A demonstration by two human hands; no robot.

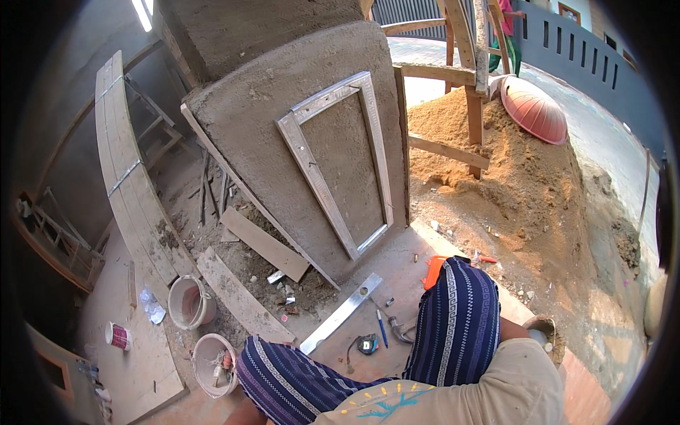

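Neither of my hands shows. A bit of bare skin at my right sleeve (524, 368) disappears behind my raised right knee (457, 319), and another bit shows at the lower edge beside my left knee (283, 379). In front of me on the floor lie a metal spirit level (343, 312), a tape measure (367, 344), a blue pen (382, 330) and a hammer (402, 331). An orange object (433, 270) is partly hidden by my right knee. Ahead, a four-sided frame of metal-faced strips (319, 180) rests against a plastered grey panel (248, 120).
Two buckets, one pale (191, 303) and one with a tool in it (214, 365), stand at left near a white-and-red cup (118, 336). Long planks (127, 170) run up the left. A sand heap (510, 184) with a pink basin (535, 110) rises at right; another person (506, 35) stands behind.
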